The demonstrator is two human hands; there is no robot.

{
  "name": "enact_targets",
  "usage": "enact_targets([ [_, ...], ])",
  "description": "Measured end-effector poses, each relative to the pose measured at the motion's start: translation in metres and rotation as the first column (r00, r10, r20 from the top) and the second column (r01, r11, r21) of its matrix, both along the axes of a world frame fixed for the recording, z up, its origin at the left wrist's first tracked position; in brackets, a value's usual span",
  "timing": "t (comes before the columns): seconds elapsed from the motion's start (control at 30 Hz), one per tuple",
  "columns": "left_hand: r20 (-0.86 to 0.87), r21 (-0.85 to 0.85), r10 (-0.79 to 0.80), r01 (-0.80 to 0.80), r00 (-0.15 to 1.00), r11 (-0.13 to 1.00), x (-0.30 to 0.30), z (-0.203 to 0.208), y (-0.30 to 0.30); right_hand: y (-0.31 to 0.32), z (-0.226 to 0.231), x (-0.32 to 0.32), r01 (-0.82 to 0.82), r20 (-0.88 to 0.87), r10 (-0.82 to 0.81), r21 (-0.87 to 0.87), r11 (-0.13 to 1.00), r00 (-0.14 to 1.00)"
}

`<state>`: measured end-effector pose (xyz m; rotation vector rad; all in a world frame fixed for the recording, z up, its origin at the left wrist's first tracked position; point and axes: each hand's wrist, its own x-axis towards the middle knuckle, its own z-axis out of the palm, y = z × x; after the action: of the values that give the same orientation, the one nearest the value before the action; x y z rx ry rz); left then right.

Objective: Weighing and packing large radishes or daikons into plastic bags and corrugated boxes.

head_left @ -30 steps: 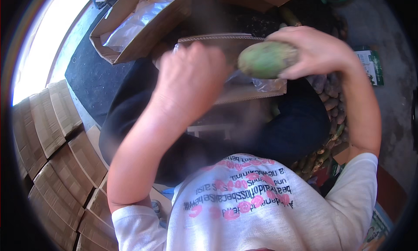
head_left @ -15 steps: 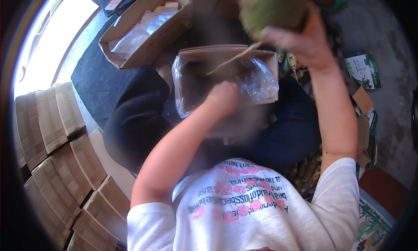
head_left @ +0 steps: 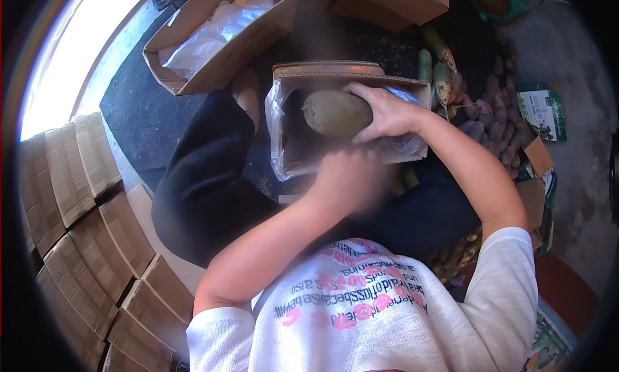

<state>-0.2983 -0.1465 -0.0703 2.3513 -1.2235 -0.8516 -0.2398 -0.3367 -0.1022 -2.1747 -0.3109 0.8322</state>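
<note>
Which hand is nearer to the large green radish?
Right. The right hand grips the green radish at one end; the left hand, blurred, is apart, below it in view.

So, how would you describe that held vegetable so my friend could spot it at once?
Find the open, plastic-lined cardboard box near the middle of the view. At its opening, the right hand grips one end of a plump, oval, dull-green vegetable. It looks thicker than the green vegetables right of the box, and isn't purplish like the pile further right.
</note>
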Motion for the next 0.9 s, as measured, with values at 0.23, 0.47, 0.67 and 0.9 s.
enact_targets([
  [0.23,0.016,-0.041,0.013,-0.012,1.0,0.999,0.0,-0.004,-0.001,-0.002,-0.083,0.005,-0.476,-0.287,0.38,-0.508,0.717,0.879],
  [0.47,0.022,-0.086,0.073,-0.071,0.997,0.994,0.002,-0.017,-0.002,-0.003,-0.079,0.008,-0.377,-0.397,0.196,-0.451,0.809,0.896],
  [0.67,-0.014,-0.033,-0.002,0.001,1.0,0.999,0.002,-0.011,-0.008,-0.007,-0.091,0.001,-0.533,-0.472,0.293,-0.528,0.661,0.832],
  [0.9,-0.017,-0.061,0.046,-0.047,0.999,0.997,0.004,-0.017,-0.007,0.0,-0.083,-0.001,-0.533,-0.252,0.497,-0.62,0.576,0.83],
])
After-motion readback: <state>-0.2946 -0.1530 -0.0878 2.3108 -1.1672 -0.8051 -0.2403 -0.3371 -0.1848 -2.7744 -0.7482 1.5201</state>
